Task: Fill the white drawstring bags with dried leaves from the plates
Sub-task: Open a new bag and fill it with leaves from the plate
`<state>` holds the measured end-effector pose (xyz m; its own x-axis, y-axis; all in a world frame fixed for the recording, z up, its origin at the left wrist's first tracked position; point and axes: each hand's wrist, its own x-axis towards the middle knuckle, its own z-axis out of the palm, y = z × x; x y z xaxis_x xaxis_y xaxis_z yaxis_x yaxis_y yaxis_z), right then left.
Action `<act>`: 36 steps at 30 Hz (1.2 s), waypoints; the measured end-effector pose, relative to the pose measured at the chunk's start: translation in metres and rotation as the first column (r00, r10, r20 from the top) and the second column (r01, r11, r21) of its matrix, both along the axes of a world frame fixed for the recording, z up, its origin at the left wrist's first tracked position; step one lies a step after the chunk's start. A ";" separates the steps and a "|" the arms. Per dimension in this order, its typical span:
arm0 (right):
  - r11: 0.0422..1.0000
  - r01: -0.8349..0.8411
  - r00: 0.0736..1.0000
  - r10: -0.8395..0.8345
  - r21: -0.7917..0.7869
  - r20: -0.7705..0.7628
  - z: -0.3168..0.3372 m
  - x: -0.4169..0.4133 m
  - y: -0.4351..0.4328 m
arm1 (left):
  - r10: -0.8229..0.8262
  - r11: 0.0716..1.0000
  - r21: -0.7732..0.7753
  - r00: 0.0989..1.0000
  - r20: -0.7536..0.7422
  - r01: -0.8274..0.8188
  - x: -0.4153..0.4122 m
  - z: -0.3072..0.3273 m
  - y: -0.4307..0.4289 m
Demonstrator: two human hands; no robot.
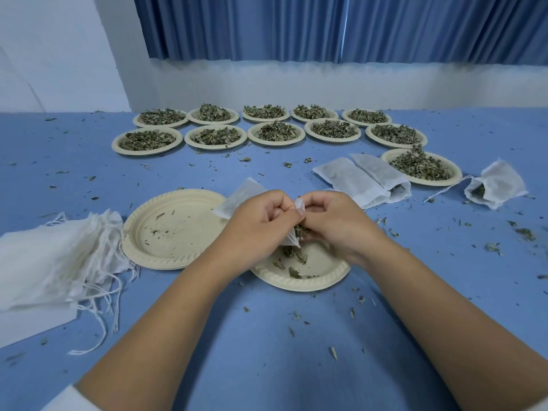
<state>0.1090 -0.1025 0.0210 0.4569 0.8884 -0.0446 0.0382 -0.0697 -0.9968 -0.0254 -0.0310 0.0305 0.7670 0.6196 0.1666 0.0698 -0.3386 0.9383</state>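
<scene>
My left hand (258,223) grips the mouth of a white drawstring bag (240,195), whose body sticks out up and to the left. My right hand (332,221) pinches the other side of the bag's mouth together with a clump of dried leaves (301,231) at the opening. Both hands hover over a beige plate (320,275) that holds a few leaf scraps. Just to the left of it is a stack of plates (172,229), the top one nearly bare.
A pile of flat white bags with strings (56,256) lies at the left. Three filled bags (361,180) (495,185) lie at the right beside a leaf-filled plate (421,167). Two rows of leaf-filled plates (275,132) stand at the back. Leaf crumbs dot the blue tablecloth.
</scene>
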 end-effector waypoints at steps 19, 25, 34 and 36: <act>0.999 0.002 0.935 0.010 0.034 -0.355 0.012 0.010 -0.005 | 0.259 0.966 -0.024 0.963 0.079 -0.258 0.000 -0.002 0.015; 0.987 -0.108 0.978 0.127 0.117 -0.167 0.010 0.003 -0.008 | 0.252 0.968 -0.011 0.965 0.066 -0.252 0.000 -0.001 0.015; 0.984 -0.024 0.992 0.001 0.176 0.128 0.004 -0.009 -0.004 | 0.161 0.987 -0.032 0.986 0.035 -0.160 -0.002 0.001 0.009; 0.983 0.020 0.975 -0.059 0.183 0.212 0.003 -0.012 -0.002 | 0.139 0.990 -0.036 0.990 0.033 -0.138 -0.002 0.002 0.008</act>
